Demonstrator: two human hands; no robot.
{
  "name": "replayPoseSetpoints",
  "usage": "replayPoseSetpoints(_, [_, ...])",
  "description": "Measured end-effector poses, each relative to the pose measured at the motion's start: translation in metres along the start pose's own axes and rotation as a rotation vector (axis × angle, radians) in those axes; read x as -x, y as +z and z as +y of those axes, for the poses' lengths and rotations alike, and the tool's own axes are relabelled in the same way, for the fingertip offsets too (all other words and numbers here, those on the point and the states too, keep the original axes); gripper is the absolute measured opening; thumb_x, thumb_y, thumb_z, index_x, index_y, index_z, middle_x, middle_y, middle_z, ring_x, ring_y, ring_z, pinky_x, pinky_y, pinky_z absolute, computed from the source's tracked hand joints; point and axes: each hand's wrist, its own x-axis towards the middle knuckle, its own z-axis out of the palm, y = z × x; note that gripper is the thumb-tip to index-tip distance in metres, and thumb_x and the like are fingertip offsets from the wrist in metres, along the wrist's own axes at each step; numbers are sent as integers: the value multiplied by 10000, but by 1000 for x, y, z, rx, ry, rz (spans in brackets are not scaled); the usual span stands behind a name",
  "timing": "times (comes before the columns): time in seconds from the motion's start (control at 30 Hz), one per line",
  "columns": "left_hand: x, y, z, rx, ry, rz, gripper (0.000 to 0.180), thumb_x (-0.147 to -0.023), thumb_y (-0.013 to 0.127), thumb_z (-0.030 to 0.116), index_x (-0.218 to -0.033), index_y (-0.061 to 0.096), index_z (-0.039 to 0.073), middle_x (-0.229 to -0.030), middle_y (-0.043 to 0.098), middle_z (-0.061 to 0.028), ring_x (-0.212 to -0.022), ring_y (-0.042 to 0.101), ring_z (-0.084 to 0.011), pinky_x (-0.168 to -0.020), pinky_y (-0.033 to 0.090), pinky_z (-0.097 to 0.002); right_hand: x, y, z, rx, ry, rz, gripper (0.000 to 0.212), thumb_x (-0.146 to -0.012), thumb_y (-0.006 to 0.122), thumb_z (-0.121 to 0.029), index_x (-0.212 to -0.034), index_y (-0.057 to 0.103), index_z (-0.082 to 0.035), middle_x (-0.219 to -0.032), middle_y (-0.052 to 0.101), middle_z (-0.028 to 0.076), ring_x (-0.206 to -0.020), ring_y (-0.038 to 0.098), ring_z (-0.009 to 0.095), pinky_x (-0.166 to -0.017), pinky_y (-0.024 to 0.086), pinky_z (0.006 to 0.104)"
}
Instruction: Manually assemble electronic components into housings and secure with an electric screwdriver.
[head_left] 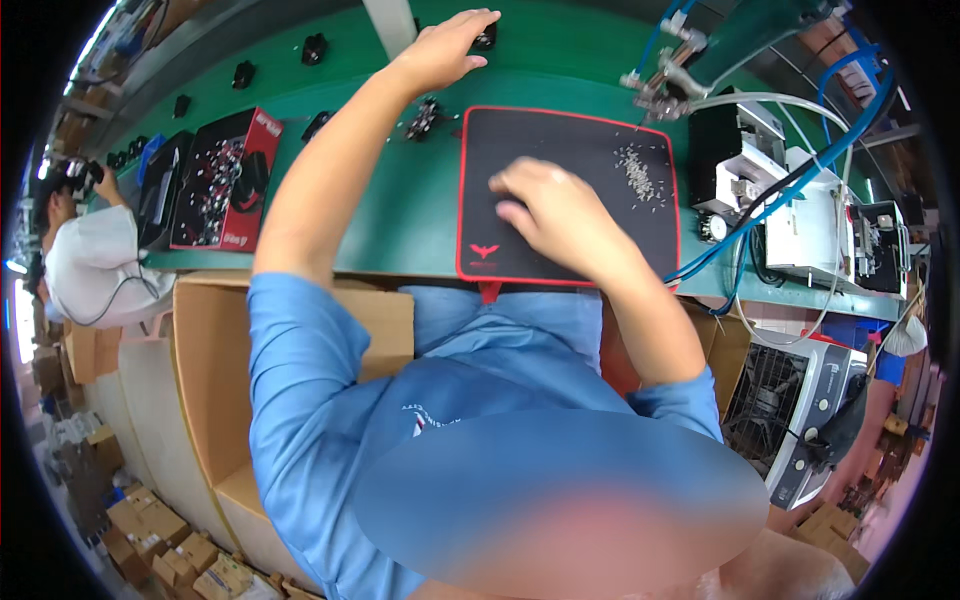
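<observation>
Beyond the mat's [560,125] red logo [484,250], I cannot tell the left hand's [448,50] or right hand's [545,203] grip.

From the person's head, a wide fisheye camera looks steeply down, facing the bench [400,230]: the shirt [310,400] is nearest, the mat [560,135] farther off, boxes [150,525] along the near left rim.

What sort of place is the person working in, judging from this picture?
It looks like an assembly workshop, perhaps in a factory: a long green workbench crosses the view, tiny silver-coloured pieces lie scattered in front of the person, and brown cardboard boxes are piled at lower left.
</observation>
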Motion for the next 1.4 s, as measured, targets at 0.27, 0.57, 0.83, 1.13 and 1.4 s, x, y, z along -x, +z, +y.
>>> replayPoseSetpoints(0.27, [223, -160, 68, -88, -282, -33, 509, -854, 803, 126, -1325, 629, 40, -1348, 607, -159, -1253, 581, -356, -1063, 468, -411, -128, 78, 35, 168, -365, 188, 322, -850, 716, -63, -1170, 700, -97, -1187, 653, 51, -1109, 617, 304, -924, 548, 422])
replayPoseSetpoints(0.57, [323, -151, 45, -128, -518, -37, 797, -746, 887, 159, -1448, 525, 54, -1440, 530, -182, -1366, 494, -379, -1147, 398, -438, -169, 87, 26, 647, -540, -20, 158, -889, 634, -124, -964, 771, -101, -1035, 688, 21, -1089, 633, 241, -919, 540, 395])
replayPoseSetpoints(0.83, [301, -140, 54, -120, -638, -191, 877, -699, 915, 157, -1461, 497, 44, -1459, 512, -177, -1389, 471, -384, -1139, 421, -461, -166, 84, 17, -263, 125, 12, 179, -915, 742, -151, -1081, 803, -124, -1267, 709, 58, -978, 696, 195, -858, 566, 346])
replayPoseSetpoints(1.13, [259, -150, 80, 165, -470, 41, 787, -779, 862, 138, -1479, 510, 62, -1341, 562, -141, -1219, 583, -293, -1031, 475, -371, -98, 46, -31, -583, 99, 231, 157, -909, 745, -125, -1053, 778, -75, -1034, 772, 63, -894, 708, 150, -808, 566, 306])
replayPoseSetpoints(1.4, [156, -91, 143, 205, 100, -40, 813, -781, 868, 203, -1473, 481, 27, -1359, 522, -182, -1236, 543, -387, -1036, 480, -444, 65, 35, 1, 345, 125, 358, 184, -829, 742, -81, -1004, 686, -73, -938, 675, 101, -875, 661, 315, -785, 555, 422])
